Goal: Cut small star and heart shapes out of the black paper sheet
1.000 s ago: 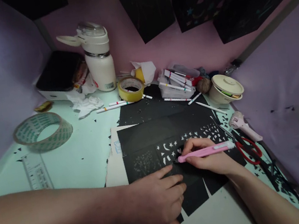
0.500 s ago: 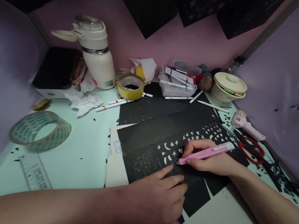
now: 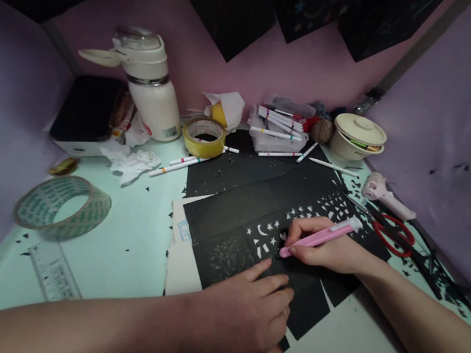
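One pink pen-like tool (image 3: 320, 238) sits pinched in my right grip (image 3: 335, 260), just right of the frame's center, its tip at the black paper (image 3: 232, 210), near a cut-out star (image 3: 273, 241). My left grip (image 3: 245, 317) is released, lying flat with fingers extended on that same paper at lower center. Farther out, I see red-handled scissors (image 3: 377, 229) toward the right edge, a wide tape roll (image 3: 74, 225) on the desk (image 3: 137, 235) at left, and a white bottle (image 3: 156, 110) upright at upper left.
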`<state>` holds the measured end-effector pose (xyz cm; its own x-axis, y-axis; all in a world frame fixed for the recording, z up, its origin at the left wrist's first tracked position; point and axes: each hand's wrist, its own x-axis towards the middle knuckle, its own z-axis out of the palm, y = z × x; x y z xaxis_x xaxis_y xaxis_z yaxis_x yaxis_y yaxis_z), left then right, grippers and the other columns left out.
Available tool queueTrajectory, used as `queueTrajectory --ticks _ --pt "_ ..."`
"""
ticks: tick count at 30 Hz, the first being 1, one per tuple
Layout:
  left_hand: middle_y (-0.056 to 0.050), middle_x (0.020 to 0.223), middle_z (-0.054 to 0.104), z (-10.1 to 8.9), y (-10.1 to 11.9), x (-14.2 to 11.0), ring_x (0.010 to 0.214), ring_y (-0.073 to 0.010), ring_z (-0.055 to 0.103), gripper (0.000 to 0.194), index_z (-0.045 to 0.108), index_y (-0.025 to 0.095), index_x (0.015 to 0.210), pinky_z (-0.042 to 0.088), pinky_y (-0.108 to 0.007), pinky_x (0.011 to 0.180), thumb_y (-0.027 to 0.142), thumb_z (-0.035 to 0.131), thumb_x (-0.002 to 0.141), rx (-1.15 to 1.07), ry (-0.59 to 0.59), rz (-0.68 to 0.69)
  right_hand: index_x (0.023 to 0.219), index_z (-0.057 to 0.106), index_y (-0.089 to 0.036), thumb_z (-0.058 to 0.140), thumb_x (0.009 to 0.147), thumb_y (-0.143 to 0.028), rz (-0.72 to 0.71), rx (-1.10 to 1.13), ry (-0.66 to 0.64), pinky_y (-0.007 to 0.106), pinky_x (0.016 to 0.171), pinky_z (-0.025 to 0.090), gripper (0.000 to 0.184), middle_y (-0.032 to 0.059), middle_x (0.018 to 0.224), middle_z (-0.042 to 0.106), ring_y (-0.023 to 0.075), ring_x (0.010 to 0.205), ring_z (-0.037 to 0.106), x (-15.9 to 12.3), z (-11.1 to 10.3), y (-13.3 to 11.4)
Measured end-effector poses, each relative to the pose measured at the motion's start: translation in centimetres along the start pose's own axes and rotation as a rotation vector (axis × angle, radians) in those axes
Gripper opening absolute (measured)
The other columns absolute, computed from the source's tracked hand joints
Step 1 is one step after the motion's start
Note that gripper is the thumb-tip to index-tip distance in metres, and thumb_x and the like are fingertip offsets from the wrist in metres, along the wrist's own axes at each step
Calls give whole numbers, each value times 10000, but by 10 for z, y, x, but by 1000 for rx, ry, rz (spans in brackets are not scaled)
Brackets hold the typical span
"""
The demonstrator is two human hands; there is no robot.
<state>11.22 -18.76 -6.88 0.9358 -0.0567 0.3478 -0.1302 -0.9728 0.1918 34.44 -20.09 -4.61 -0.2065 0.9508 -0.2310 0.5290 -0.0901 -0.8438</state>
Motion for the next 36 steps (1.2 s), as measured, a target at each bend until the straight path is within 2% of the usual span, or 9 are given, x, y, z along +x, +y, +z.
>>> queueTrajectory --ticks 9,17,26,36 --pt "-111 1190 648 0 0 0 1151 -256 561 460 663 117 1070 301 -446 1106 507 478 911 -3 16 -4 643 631 -162 606 699 -130 -9 58 7 179 486 372 69 -9 647 652 94 550 521 2 -1 0" --pt "-109 1180 653 -2 -1 2 1138 -257 567 471 666 108 1055 317 -443 1093 499 433 933 -13 10 5 643 612 -164 609 707 -142 11 90 5 190 503 368 67 5 675 674 105 568 537 2 -1 1" --pt "-127 1184 651 2 -1 1 1135 -262 574 467 663 106 1061 317 -442 1089 508 483 907 -18 37 8 610 572 -162 606 721 -162 -30 60 30 187 476 330 116 -21 600 590 92 538 467 3 -1 -1" --pt "-118 1236 622 3 -2 0 1185 -274 530 489 642 106 1093 297 -456 1102 506 404 941 -25 -27 11 615 561 -171 606 728 -175 -41 60 40 196 490 326 122 -32 595 568 93 531 462 3 -2 2"
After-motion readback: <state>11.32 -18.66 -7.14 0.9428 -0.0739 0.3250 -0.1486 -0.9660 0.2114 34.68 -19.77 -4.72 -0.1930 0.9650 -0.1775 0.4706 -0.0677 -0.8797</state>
